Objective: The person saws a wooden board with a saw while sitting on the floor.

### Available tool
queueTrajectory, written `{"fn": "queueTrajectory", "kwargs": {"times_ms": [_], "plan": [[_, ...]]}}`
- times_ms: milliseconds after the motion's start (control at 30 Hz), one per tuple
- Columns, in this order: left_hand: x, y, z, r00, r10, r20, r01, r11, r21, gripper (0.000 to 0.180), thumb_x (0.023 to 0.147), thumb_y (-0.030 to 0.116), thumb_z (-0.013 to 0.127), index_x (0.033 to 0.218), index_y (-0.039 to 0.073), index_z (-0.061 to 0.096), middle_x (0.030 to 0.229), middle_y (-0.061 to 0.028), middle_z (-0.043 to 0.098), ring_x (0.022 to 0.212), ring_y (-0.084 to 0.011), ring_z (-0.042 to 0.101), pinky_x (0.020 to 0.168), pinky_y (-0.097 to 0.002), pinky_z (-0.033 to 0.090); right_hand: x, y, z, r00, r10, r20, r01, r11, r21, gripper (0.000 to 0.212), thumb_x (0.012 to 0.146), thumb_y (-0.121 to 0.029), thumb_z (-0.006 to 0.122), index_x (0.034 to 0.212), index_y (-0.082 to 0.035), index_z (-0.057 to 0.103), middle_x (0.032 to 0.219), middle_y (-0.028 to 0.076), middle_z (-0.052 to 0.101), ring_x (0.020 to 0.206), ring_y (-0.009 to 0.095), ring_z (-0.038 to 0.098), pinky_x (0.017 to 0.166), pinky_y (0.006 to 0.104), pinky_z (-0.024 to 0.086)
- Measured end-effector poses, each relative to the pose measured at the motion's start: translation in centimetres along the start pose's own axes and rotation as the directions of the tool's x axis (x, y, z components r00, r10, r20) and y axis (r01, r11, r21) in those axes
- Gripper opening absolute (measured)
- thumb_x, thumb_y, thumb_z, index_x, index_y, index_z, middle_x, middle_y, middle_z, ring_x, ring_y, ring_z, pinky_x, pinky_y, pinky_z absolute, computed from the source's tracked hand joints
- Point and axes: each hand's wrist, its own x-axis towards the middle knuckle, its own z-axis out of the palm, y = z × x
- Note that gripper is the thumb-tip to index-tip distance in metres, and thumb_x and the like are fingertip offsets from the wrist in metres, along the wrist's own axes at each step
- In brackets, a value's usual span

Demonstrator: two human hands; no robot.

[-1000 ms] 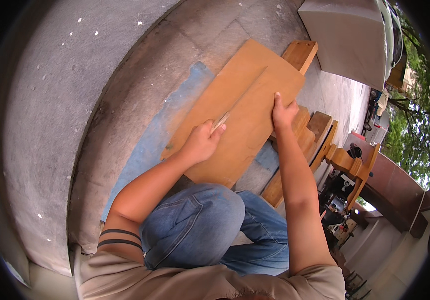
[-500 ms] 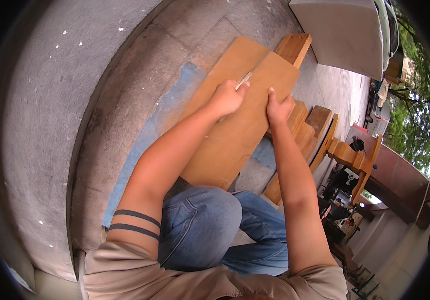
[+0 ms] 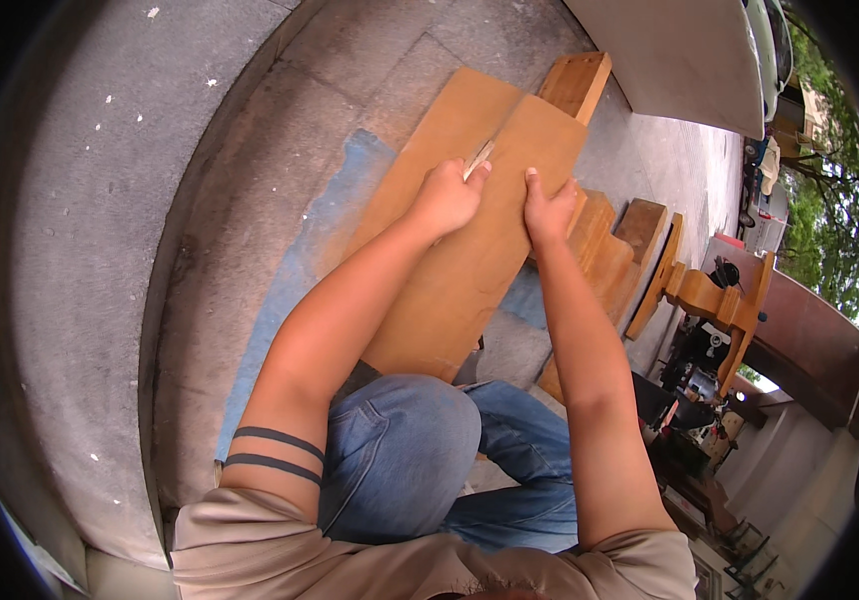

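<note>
A long flat tan wooden board (image 3: 470,265) lies slantwise before me, with a dark seam running lengthwise from its far edge. My left hand (image 3: 448,202) rests over the board, its fingers closed round a thin pale strip (image 3: 479,158) whose tip touches the board at the seam. Whether the strip is a blade, a scraper or a folded sheet cannot be made out. On the board's right edge, my right hand (image 3: 552,210) grips with the thumb on top; its other fingers are mostly hidden beneath. The board's near end is close to my bent knee.
Under the board's far end juts a wooden block (image 3: 576,88). Turned wooden pieces (image 3: 605,245) lie to the right. A blue-painted patch (image 3: 295,255) marks the ground left of the board, and a grey raised kerb (image 3: 80,250) curves beyond. Machinery (image 3: 695,375) stands at far right.
The whole view has shifted slightly, so the board appears a little further left. Both hands keep their hold, and the strip stays at the seam with hardly any visible movement.
</note>
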Motion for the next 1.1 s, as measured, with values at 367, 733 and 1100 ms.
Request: {"fn": "queueTrajectory", "kwargs": {"times_ms": [367, 733, 1100], "plan": [[-3.7, -4.7, -0.6, 0.999, 0.007, -0.037, -0.006, 1.000, 0.007, 0.045, 0.107, 0.038, 0.060, 0.093, -0.005, 0.062, 0.076, -0.0201, 0.065, 0.072, -0.0335, 0.066, 0.070, -0.0465, 0.052, 0.0, 0.0, -0.3, 0.998, 0.007, 0.064, -0.008, 1.000, 0.020, 0.089, 0.092, -0.043, 0.078, 0.155, 0.005, 0.039, 0.164, 0.035, 0.034, 0.157, 0.052, 0.023, 0.127, 0.0644, 0.015], [-4.1, -4.1, -0.2, 0.995, 0.058, -0.079, -0.054, 0.997, 0.046, 0.044, 0.106, 0.035, 0.061, 0.096, -0.008, 0.063, 0.081, -0.0293, 0.069, 0.081, -0.0428, 0.072, 0.074, -0.0494, 0.054, -0.4, -1.9, -0.4, 0.999, 0.033, 0.013, -0.034, 0.999, 0.031, 0.067, 0.093, -0.031, 0.080, 0.141, 0.008, 0.054, 0.142, 0.027, 0.062, 0.137, 0.039, 0.056, 0.114, 0.0455, 0.045], [-4.4, -5.5, 0.0, 0.995, 0.057, -0.080, -0.059, 0.998, -0.032, 0.043, 0.106, 0.036, 0.059, 0.104, -0.007, 0.065, 0.094, -0.0326, 0.072, 0.090, -0.0494, 0.071, 0.081, -0.0550, 0.056, -1.1, -2.4, -0.4, 0.999, 0.041, 0.035, -0.044, 0.996, 0.078, 0.054, 0.097, -0.024, 0.078, 0.135, 0.010, 0.059, 0.129, 0.021, 0.071, 0.114, 0.029, 0.070, 0.100, 0.0394, 0.055]]}}
